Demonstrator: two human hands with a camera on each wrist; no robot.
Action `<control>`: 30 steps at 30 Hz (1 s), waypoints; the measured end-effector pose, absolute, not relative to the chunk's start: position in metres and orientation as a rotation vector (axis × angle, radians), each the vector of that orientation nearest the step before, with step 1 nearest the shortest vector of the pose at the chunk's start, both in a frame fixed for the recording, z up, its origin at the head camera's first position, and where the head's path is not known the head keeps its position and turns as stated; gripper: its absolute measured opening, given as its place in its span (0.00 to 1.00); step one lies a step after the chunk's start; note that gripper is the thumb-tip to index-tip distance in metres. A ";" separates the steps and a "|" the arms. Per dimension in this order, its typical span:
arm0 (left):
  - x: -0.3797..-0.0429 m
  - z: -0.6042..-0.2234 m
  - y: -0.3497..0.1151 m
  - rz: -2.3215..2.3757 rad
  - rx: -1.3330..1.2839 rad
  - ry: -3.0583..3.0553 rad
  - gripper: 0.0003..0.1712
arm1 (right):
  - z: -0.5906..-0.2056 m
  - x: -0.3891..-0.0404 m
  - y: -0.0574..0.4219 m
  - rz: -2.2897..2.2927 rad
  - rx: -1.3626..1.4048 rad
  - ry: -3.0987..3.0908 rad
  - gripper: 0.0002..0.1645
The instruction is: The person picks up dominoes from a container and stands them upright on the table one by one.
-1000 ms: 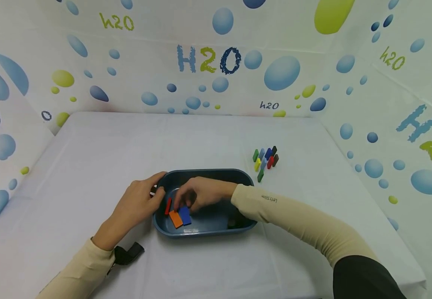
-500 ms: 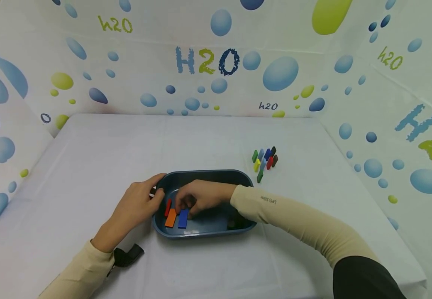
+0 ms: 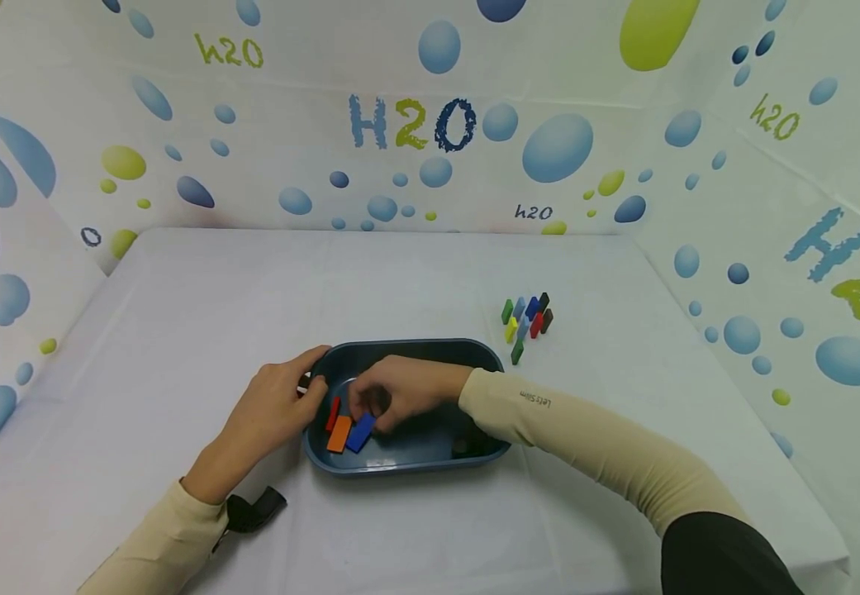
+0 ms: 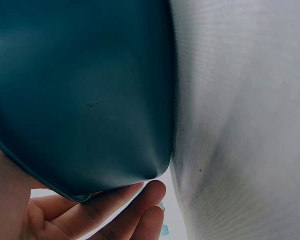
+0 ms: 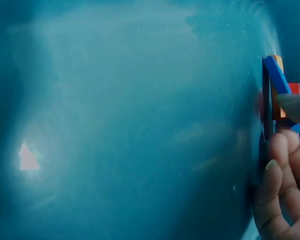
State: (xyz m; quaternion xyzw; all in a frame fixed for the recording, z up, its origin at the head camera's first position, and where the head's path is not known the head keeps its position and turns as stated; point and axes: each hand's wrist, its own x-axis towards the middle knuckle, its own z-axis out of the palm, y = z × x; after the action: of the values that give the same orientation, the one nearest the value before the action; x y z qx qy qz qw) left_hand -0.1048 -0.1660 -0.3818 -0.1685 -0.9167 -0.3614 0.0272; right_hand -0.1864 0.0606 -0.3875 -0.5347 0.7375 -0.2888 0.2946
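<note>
In the head view a dark blue-green plastic tub [image 3: 418, 446] stands on the white tabletop. My left hand [image 3: 266, 405] grips its left end, thumb at the rim; the left wrist view shows those fingers against the outer wall of the tub [image 4: 85, 85]. Inside the tub, my right hand [image 3: 403, 388] pinches a blue domino [image 3: 359, 433], which is tilted. Just left of it are an orange domino [image 3: 339, 434] and a red domino [image 3: 333, 412]. In the right wrist view the thumb and fingers hold the blue domino [image 5: 276, 75] in front of the orange and red ones.
Several coloured dominoes [image 3: 525, 322] stand on edge in a cluster behind the tub, to the right. A printed sheet [image 3: 415, 190] with blue and green dots walls in the table at the back and sides. A black strap piece [image 3: 254, 508] hangs at my left wrist.
The blue domino has turned between my right fingers, upright half a second ago and slanted now. The orange domino has shifted slightly left and straightened since a second ago. My left hand stays put.
</note>
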 end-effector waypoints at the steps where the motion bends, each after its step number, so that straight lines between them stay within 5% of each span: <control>1: -0.105 -0.382 -0.166 -1.115 -0.519 -2.831 0.27 | -0.387 -0.186 0.061 -0.788 -1.422 1.952 0.14; 30: -0.106 -0.384 -0.167 -1.124 -0.554 -2.807 0.26 | -0.380 -0.182 0.062 -1.155 -1.275 1.789 0.12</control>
State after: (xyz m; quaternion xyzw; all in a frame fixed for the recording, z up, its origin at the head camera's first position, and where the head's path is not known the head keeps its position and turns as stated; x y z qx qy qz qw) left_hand -0.1058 -0.1671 -0.3840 -0.1801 -0.9127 -0.3654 0.0339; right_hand -0.1818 0.0621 -0.3800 -0.4860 0.6819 -0.4404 0.3238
